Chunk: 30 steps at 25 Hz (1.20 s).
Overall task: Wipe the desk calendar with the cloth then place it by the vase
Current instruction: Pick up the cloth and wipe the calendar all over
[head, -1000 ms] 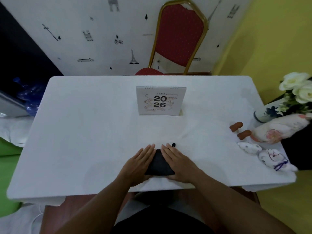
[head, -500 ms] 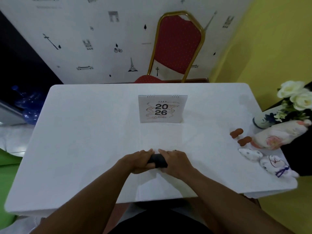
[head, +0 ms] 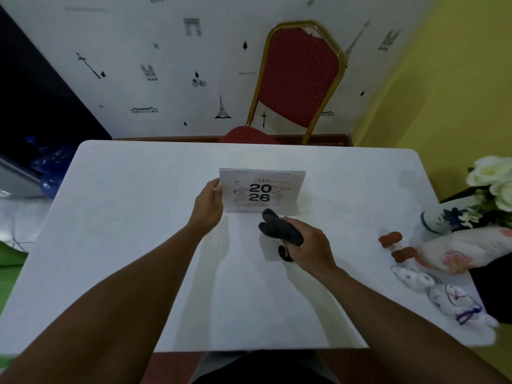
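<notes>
A white desk calendar marked 2026 stands upright in the middle of the white table. My left hand touches its left edge, fingers curled around the side. Bunched in my right hand is a dark grey cloth, held just in front of the calendar's lower edge. At the right edge of the table stands a white and blue vase with white flowers.
Soft toy figures and two small patterned ones lie near the table's right edge, below the vase. Two brown pieces sit beside them. A red chair with a gold frame stands behind the table.
Both hands left the near edge of the table and moved forward. The right hand picked up the cloth; the left hand reached the calendar's left side.
</notes>
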Motion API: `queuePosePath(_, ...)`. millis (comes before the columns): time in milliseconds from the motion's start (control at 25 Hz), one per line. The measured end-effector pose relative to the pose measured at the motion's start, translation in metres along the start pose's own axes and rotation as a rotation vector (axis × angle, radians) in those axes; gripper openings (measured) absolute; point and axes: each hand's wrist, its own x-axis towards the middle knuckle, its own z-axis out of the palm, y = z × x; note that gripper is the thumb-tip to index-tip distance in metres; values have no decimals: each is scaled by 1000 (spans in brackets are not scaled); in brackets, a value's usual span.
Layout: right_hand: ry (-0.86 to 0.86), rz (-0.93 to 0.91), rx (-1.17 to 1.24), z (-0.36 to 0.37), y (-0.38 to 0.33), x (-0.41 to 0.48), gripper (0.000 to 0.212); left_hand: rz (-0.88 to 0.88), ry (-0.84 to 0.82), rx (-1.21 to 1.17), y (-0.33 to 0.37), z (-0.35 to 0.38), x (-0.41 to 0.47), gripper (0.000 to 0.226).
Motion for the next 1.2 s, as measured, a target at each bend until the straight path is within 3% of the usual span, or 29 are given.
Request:
queuePosePath(160, -14, 20, 93, 2, 3, 8, 48, -28, -15, -99, 2, 9, 18, 38)
queuePosePath(320, 76, -21, 220, -1, 3, 12, 43, 23, -29, -180, 11, 9, 32, 38)
queuePosePath(520, 411, -51, 323, -12, -21, 41, 54, -23, -28, -470, 37, 12, 46, 25)
queuePosePath(720, 665, -145, 258, -39, -78, 111, 57, -26, -85, -552, 52, 11, 51, 26)
queuePosePath(800, 645, -184, 101, -40, -90, 129, 56, -32, -132, -588, 58, 13, 52, 27)
queuePosePath(1000, 226, -200, -236, -3, -88, 130, 69, -34, -119, -506, 70, 17, 54, 25)
queuePosePath(1200, 261, -350, -413, 11, -66, 118, 64, -155, -119, -589, 68, 16, 49, 25)
